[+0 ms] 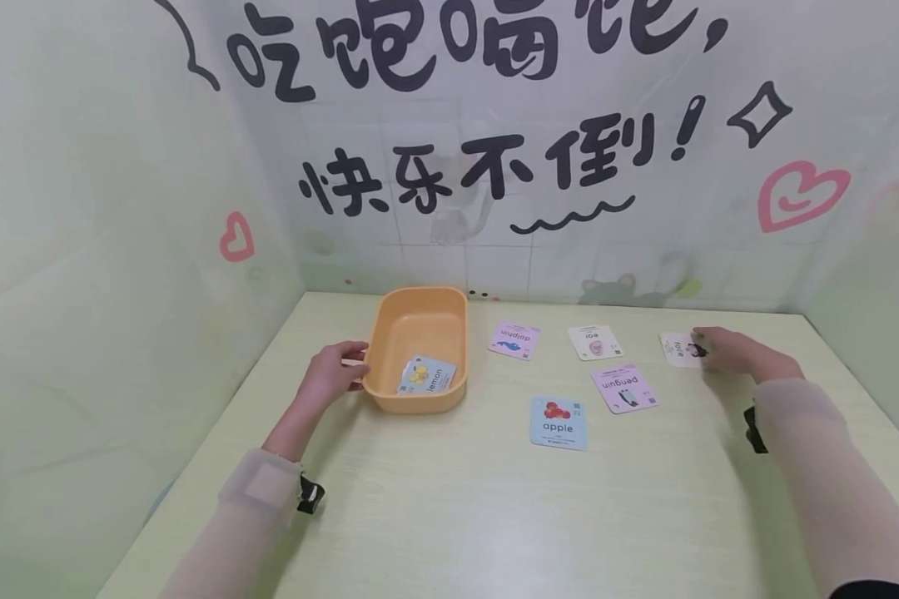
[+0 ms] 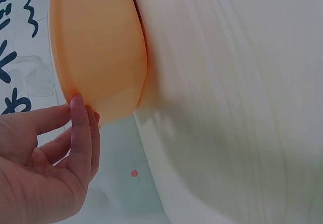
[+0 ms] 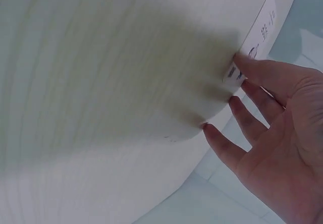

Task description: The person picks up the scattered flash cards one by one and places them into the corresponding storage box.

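An orange plastic basket [image 1: 419, 407] stands at the back left of the table. My left hand [image 1: 333, 373] pinches its left rim, thumb and fingertips on either side of the edge [image 2: 59, 82]. Inside lies a blue lemon card [image 1: 429, 376], over part of another card. At the right, my right hand [image 1: 742, 353] touches a white picture card [image 1: 677, 349] with the thumb and a fingertip at its edge. That card shows a dark-haired figure and lies on the table. The other fingers [image 3: 245, 120] of this hand are spread, their tips against the tabletop.
Between the hands lie a pink dolphin card [image 1: 514, 340], a white ear card [image 1: 595, 343], a pink penguin card [image 1: 624, 388] and a blue apple card [image 1: 558, 423]. A printed sheet [image 1: 494, 266] hangs behind the table [image 1: 494, 516], with more sheeting at both sides.
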The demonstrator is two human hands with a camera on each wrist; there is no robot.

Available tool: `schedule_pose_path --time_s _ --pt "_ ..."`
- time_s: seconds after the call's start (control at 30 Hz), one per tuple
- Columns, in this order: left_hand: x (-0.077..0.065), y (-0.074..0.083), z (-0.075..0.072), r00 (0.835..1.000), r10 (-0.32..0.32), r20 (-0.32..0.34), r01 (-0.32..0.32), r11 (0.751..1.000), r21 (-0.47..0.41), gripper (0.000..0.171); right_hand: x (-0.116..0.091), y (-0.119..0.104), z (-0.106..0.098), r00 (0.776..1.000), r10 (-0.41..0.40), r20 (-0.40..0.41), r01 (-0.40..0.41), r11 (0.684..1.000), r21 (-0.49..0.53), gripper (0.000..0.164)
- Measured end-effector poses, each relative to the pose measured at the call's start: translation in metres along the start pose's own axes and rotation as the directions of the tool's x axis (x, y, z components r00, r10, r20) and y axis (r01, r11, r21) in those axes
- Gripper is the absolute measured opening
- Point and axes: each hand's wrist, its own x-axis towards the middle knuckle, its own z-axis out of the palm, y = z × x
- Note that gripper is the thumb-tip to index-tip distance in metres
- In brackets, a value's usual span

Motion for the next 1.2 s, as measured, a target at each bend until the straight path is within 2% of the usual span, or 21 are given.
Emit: schedule_pose_path --time_s 0.17,0.83,1.2 --pt "0.000 0.002 0.001 1.000 -0.001 0.000 0.001 1.000 0.008 0.049 0.003 0.001 -0.004 0.999 -0.039 -0.005 0.039 0.999 -0.025 0.077" --pt "0.002 0.005 0.001 1.000 -0.004 0.010 0.004 1.000 0.024 0.049 -0.001 -0.008 -0.010 0.999 0.013 0.047 -0.012 0.999 -0.032 0.080" --pt "0.002 0.003 0.002 1.000 -0.002 0.006 0.001 1.000 0.028 0.049 -0.007 -0.018 -0.014 0.989 0.096 0.109 -0.098 0.995 0.005 0.079"
